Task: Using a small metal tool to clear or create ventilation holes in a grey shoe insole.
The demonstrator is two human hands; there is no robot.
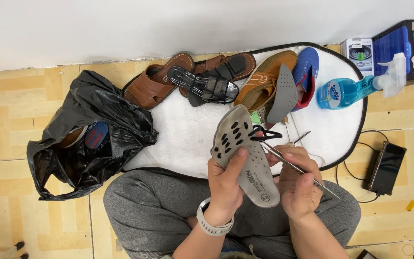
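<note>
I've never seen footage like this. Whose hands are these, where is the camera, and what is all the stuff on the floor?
There is no machine here: a person wears a camera on the head, so the single picture looks down at their own two hands and grey-trousered legs. The left hand, with a pale wristband, grips a grey shoe insole marked with black spots. The right hand holds a thin metal tool against it. Ahead lies a white mat on a tiled floor, bearing brown sandals, a black sandal, a tan shoe and a blue shoe. A blue spray bottle lies at the mat's right edge, a black plastic bag at its left, and a dark phone on a cable farther right.
</note>
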